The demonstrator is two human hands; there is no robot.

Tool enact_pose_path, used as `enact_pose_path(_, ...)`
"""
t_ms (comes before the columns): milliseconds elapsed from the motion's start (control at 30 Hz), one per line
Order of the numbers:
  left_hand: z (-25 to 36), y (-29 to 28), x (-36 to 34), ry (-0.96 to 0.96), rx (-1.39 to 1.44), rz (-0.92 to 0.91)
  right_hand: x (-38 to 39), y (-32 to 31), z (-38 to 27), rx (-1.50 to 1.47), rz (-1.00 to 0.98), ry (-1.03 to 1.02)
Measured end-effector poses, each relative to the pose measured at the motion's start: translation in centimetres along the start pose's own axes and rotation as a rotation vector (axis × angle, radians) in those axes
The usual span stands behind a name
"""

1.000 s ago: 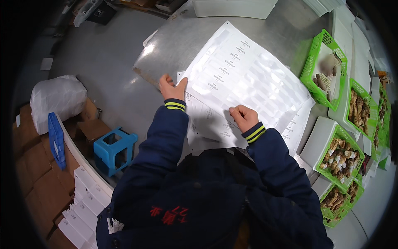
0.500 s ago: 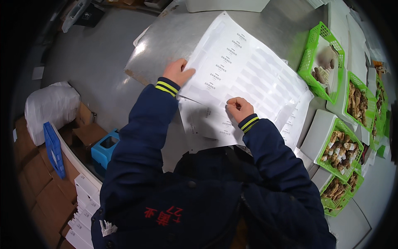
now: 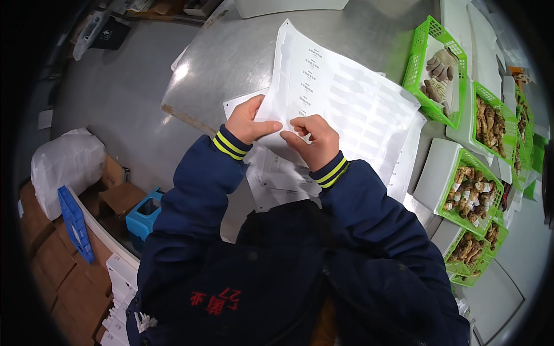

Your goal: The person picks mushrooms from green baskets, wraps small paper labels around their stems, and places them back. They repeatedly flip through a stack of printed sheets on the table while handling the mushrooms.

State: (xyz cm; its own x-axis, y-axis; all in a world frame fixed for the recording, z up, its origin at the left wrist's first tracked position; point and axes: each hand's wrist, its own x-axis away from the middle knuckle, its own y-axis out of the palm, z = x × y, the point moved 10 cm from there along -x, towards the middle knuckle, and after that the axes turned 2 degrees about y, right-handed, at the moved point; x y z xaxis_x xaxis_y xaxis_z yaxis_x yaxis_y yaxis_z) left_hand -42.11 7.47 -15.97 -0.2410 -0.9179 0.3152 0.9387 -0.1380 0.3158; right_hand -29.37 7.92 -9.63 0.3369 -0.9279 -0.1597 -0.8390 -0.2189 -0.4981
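Observation:
A large white sheet of printed labels (image 3: 360, 106) lies over other sheets on the metal table, its far left corner curling up. One column of small printed labels shows on its left side; pale blank shapes fill the rest. My left hand (image 3: 248, 121) grips the sheet's near left edge, thumb on top. Close beside that thumb, my right hand (image 3: 317, 141) is curled over the lower end of the label column, thumb and forefinger nearly together. Whatever lies between those fingertips is too small to make out. Beneath, more printed sheets (image 3: 274, 187) stick out toward me.
Green baskets stand along the right, one with gloves (image 3: 441, 66), others with brown-stemmed mushrooms (image 3: 473, 199). A white tub (image 3: 288, 6) sits at the table's far edge. On my left are a blue container (image 3: 144, 213), cardboard boxes (image 3: 75, 288) and a white plastic bag (image 3: 66, 167).
My right hand has moved left and away from me, up beside my left thumb. The label sheet has shifted left, and its left side now bends upward.

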Motion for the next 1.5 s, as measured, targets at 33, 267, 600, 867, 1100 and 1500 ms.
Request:
enact_pose_path(33,0.4,0.4,0.1,0.014,-0.026,0.002,0.0,-0.5,-0.6,0.057,0.033,-0.044)
enact_pose_path(267,2.1,2.0,0.4,0.098,-0.196,0.01,0.0,-1.5,-0.7,0.059,0.031,0.041)
enact_pose_path(600,2.3,-0.9,0.7,0.114,-0.444,0.131,0.7,-2.7,5.8,-0.412,0.058,0.49)
enact_pose_path(867,8.9,3.3,4.3,0.627,-1.346,0.56,3.3,-15.4,5.1,-0.375,0.538,0.374)
enact_pose_path(1100,1.7,19.0,0.5,0.034,-0.04,0.179,7.6,-16.7,-4.7,0.369,0.417,-0.536)
enact_pose_path(1500,2.9,36.6,-2.9,0.361,-0.508,-0.05,17.0,-39.6,4.7,0.186,0.567,0.176)
